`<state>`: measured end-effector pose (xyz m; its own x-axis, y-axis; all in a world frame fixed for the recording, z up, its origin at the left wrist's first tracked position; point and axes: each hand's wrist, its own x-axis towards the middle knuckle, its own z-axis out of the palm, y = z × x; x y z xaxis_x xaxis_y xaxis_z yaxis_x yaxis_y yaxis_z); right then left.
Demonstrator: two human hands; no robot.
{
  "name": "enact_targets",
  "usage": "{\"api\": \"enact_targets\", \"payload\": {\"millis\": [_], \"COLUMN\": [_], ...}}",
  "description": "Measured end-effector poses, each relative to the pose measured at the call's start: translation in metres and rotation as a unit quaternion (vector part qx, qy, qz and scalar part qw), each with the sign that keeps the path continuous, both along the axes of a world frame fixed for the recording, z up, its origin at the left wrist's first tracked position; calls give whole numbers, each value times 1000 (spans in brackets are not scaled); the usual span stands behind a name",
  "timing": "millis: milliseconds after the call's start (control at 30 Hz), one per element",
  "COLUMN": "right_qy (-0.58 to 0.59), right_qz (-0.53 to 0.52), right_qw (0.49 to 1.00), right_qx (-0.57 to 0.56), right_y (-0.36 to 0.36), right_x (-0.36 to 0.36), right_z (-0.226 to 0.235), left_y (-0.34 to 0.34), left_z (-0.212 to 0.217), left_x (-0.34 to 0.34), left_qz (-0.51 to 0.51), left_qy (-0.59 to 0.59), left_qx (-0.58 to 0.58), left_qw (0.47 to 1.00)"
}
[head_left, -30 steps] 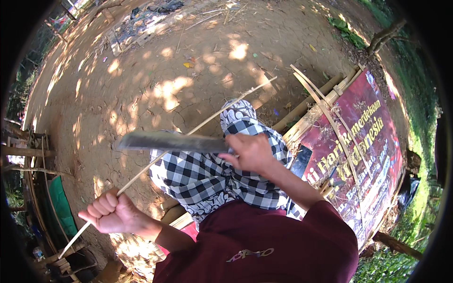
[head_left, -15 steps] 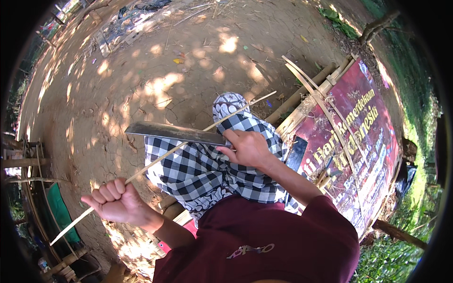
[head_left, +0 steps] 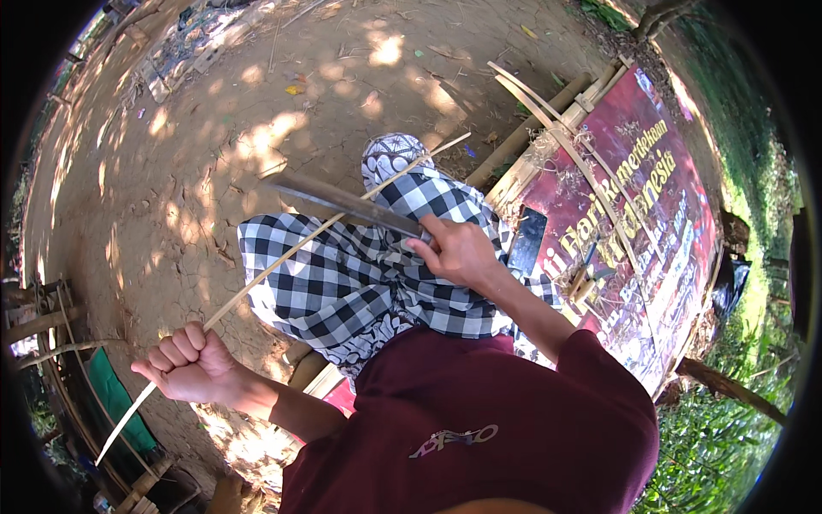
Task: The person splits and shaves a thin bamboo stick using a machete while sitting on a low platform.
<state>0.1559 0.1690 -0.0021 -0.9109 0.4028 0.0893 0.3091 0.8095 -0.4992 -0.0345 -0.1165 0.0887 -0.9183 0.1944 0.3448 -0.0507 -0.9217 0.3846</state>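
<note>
A long thin pale bamboo strip (head_left: 270, 268) runs slantwise across my lap, from the lower left up past my knee. My left hand (head_left: 193, 364) is closed in a fist around it near its lower end, with the tip sticking out beyond. In my right hand (head_left: 462, 254) is the handle of a machete (head_left: 318, 194), mostly hidden by the fingers. Its long dark blade points to the upper left and crosses the strip above my checked trousers (head_left: 321, 287). Motion smears the blade, so I cannot tell whether its edge touches the strip.
To the right, a dark red printed banner (head_left: 616, 154) covers a bamboo platform. More split bamboo strips (head_left: 591, 167), thin shavings and a dark phone (head_left: 528, 240) lie on it. Cracked, sun-dappled earth (head_left: 197, 163) spreads ahead. Wooden poles and a green sheet (head_left: 116, 396) are at the left.
The machete has swung, its tip rising to the right, and its blade is now blurred. My left hand still grips the strip. The view has shifted slightly.
</note>
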Motion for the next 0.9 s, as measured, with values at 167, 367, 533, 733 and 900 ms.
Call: {"api": "enact_targets", "payload": {"millis": [167, 367, 533, 733, 900], "right_qy": [-21, -16, 4, 46, -73], "right_qz": [19, -204, -78, 5, -358], "right_qw": [992, 971, 995, 981, 919], "right_qx": [124, 127, 56, 187, 146], "right_y": [22, 110, 45, 58, 193], "right_x": [7, 20, 14, 13, 61], "right_z": [1, -11, 13, 7, -21], "left_y": [-17, 6, 34, -4, -55], "left_z": [10, 3, 10, 20, 29], "left_x": [8, 12, 5, 4, -1], "left_qz": [-20, -60, -102, -102, -11], "left_qy": [15, 1, 38, 40, 41], "left_qx": [34, 86, 105, 107, 129], "left_qw": [999, 994, 989, 988, 991]}}
